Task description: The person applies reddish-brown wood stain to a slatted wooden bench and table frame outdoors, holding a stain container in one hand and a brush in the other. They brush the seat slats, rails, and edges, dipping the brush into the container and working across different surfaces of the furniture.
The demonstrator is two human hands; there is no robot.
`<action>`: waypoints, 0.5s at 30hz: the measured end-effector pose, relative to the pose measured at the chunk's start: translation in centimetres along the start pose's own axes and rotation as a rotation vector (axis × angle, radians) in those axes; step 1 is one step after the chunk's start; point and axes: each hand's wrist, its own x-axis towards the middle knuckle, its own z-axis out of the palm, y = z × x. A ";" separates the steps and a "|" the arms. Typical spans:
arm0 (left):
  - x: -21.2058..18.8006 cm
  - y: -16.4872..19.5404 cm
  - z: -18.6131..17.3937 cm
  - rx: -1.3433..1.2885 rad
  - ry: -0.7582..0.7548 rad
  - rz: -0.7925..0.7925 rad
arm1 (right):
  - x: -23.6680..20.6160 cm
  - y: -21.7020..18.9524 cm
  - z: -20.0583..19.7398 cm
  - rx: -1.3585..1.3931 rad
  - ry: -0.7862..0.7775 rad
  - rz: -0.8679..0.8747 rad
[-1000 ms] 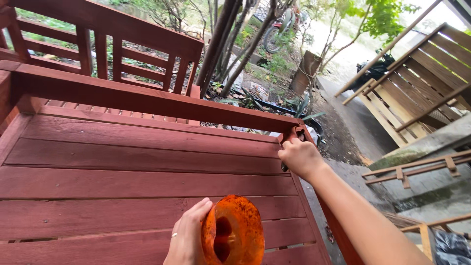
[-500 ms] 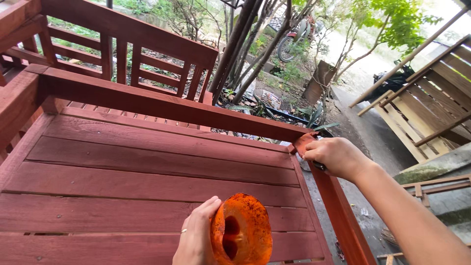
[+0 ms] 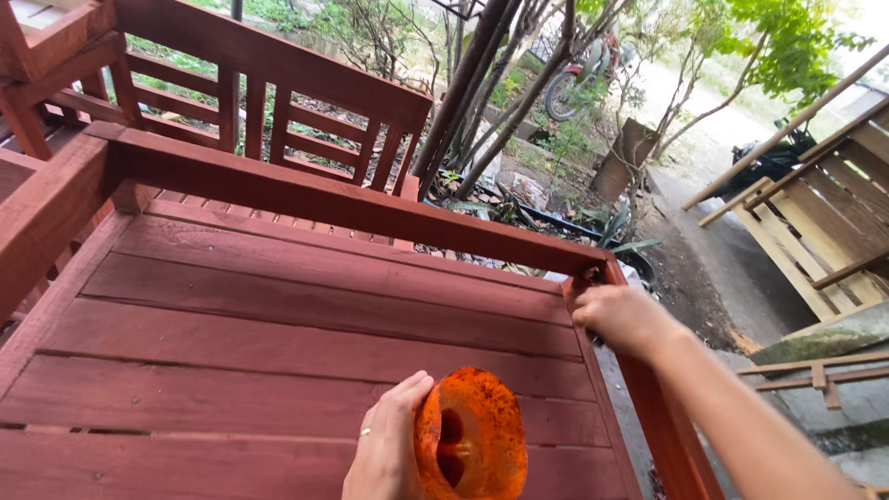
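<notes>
bench seat point(image 3: 306, 315): wooden slats, red-brown stain, matt, grain showing | top rail point(image 3: 352, 206): same stained wood, smooth | round object point(image 3: 470, 446) in left hand point(image 3: 384, 454): orange, rough, mottled surface | stacked frames point(image 3: 824, 222): bare pale wood, unfinished

The left hand point(image 3: 387, 443) holds a round orange thing point(image 3: 470, 448) over the red wooden boards point(image 3: 278, 315). The right hand point(image 3: 622, 318) grips the corner of the red rail point(image 3: 352, 204).
</notes>
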 end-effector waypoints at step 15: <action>0.2 3.1 2.0 0.031 -0.008 0.004 | -4.0 4.5 0.3 0.185 -0.070 0.198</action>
